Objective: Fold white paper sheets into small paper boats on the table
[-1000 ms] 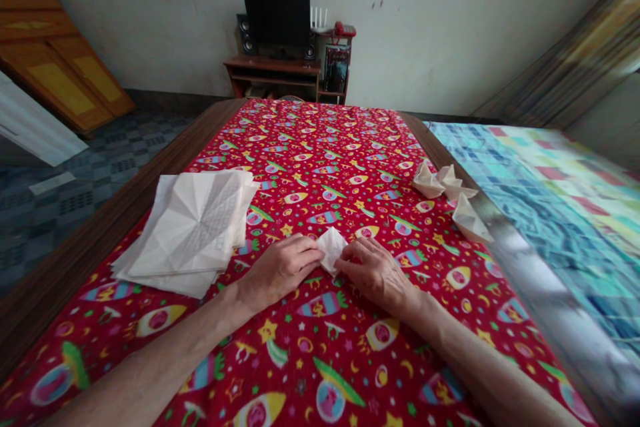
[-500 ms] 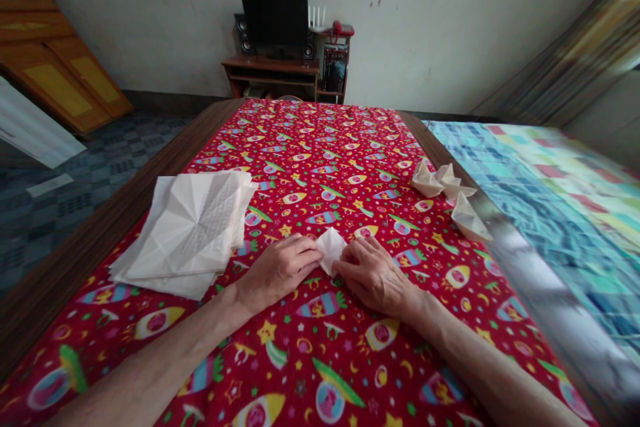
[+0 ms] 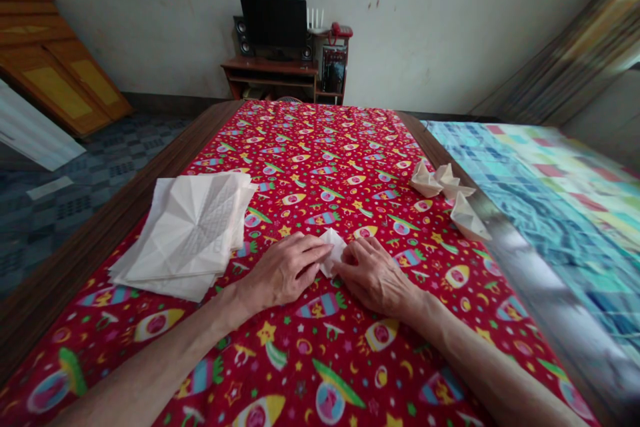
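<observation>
A small folded white paper piece [image 3: 334, 246] lies on the red patterned tablecloth [image 3: 320, 147] in front of me. My left hand [image 3: 285, 271] rests palm down, its fingers pressed over the paper's left side. From the right, my right hand [image 3: 373, 273] pinches the paper with curled fingers. Most of the paper is hidden under the fingers.
A stack of creased white sheets [image 3: 190, 230] lies to the left. Several finished folded paper shapes [image 3: 447, 193] sit near the table's right edge. A bed with a blue patchwork cover [image 3: 550, 213] adjoins on the right. A desk with a monitor [image 3: 274, 20] stands against the far wall.
My left hand's fingers have slid right over the paper, covering more of it and flattening it. The right hand has barely moved.
</observation>
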